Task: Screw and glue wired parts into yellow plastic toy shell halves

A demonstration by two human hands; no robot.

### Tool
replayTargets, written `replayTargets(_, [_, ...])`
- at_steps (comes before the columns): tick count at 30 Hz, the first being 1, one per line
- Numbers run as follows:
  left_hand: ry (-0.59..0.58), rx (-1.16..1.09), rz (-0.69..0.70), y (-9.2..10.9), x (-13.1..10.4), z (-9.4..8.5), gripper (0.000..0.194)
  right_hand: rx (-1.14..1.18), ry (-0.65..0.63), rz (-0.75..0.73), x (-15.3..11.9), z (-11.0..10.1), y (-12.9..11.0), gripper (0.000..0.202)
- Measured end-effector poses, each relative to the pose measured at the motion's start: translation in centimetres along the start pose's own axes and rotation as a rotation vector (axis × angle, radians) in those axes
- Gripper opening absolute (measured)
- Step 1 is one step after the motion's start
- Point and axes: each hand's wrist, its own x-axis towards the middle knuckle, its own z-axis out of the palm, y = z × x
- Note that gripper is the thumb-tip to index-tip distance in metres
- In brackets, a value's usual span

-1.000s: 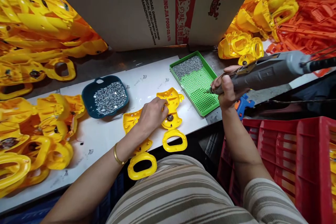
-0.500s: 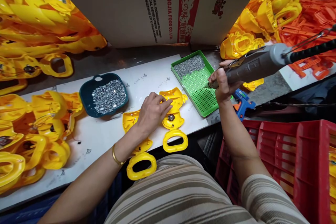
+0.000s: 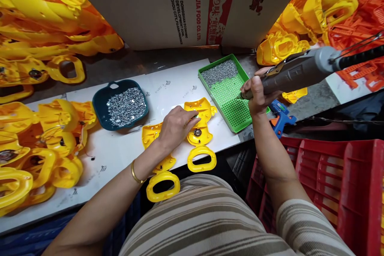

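Note:
My right hand (image 3: 258, 93) is wrapped round a grey electric screwdriver (image 3: 295, 73), its tip over the green perforated tray (image 3: 235, 116), which has small screws at its far end. With fingers bent together, my left hand (image 3: 177, 126) is over a yellow shell half (image 3: 199, 136) with a round dark part in it. A small dark thing shows at the fingertips, too small to name. Another yellow shell half (image 3: 161, 188) lies partly under my left wrist. Each shell has a ring handle pointing toward me.
A dark teal tray (image 3: 100, 106) of shiny metal pieces stands left. Yellow shells (image 3: 57, 128) are piled at the left, orange parts (image 3: 360, 28) at the far right. Behind stands a cardboard box (image 3: 135, 8). A blue glue gun (image 3: 280, 118) and red crate (image 3: 354, 192) are at right.
The view has shifted slightly. My left hand stays over the same yellow shell, its fingertips slightly changed. My right hand still holds the screwdriver over the green tray.

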Motion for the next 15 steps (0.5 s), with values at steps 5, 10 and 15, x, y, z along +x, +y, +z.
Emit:
replayTargets(5, [0.053,0.089,-0.011,0.4,0.5,0.3,0.021,-0.046,-0.034,-0.002,0.0,0.0,-0.7,0.031])
replayTargets(10, [0.068,0.105,-0.051,0.6,0.8,1.1,0.017,0.036,-0.024,-0.057,0.0,0.8,-3.5,0.026])
replayTargets(15, [0.098,0.074,-0.077,0.6,1.1,2.0,0.016,0.144,-0.06,-0.074,-0.5,2.5,-6.2,0.02])
